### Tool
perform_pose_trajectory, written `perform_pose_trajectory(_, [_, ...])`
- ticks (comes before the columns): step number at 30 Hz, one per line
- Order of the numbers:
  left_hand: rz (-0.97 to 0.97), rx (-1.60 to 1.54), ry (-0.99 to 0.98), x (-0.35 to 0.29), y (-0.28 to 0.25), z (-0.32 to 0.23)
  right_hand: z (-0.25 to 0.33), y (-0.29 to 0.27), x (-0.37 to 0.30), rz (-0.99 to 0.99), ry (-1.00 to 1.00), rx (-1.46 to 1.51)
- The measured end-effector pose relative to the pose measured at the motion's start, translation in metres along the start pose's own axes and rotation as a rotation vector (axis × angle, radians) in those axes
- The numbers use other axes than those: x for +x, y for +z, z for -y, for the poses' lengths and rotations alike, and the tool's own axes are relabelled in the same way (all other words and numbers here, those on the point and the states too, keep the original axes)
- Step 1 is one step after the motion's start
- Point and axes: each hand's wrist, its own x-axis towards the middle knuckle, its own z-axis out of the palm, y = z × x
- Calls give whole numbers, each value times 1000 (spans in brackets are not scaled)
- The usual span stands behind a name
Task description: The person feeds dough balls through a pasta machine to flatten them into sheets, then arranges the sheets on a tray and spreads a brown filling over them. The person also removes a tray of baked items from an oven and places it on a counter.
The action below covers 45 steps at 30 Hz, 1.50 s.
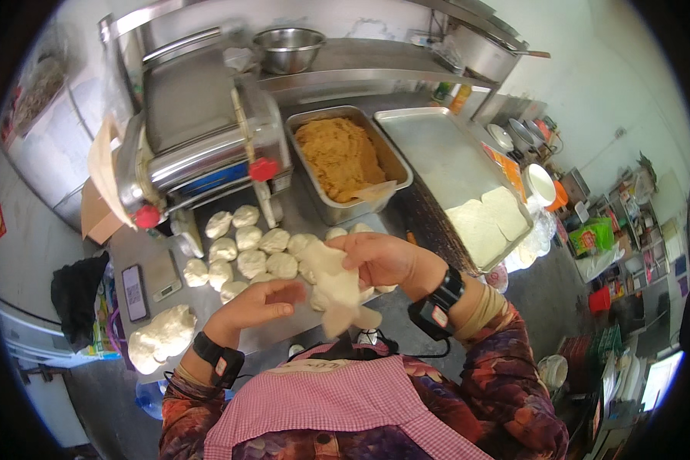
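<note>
From my right hand (387, 262) hangs a thin, floury sheet of dough (334, 287), pinched at its upper edge and drooping over the front edge of the table. My left hand (259, 307) is just left of the sheet, fingers loosely apart, and holds nothing. Several round dough balls (249, 239) lie behind my hands on the metal table (287, 330), some hidden by the sheet and my right hand. A large lump of dough (161, 337) rests near the table's left front edge.
A dough roller machine (199, 165) with red knobs stands at the back left. Beside it is a deep metal pan (399, 172) of orange-brown filling (337, 157). Flat dough pieces (479, 222) lie on a metal tray (418, 134) at right. A phone (134, 293) and a small scale (163, 277) sit left.
</note>
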Motion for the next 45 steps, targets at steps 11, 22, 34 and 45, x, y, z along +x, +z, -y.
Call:
perform_pose_trajectory(11, [-282,-140,142,203,89,-85,126,-74,-190,-405,-108,-631])
perform_pose_trajectory(22, [-599,1118,347,437,89,-83,184,-322,-233,-856,-246,-1328])
perform_pose_trajectory(34, [-129,1451,378,448,148,-13,123,-394,-268,-566,75,-1851])
perform_pose_trajectory(45, [-549,1516,35,496,69,-58,168,-383,-220,-864,210,-1915])
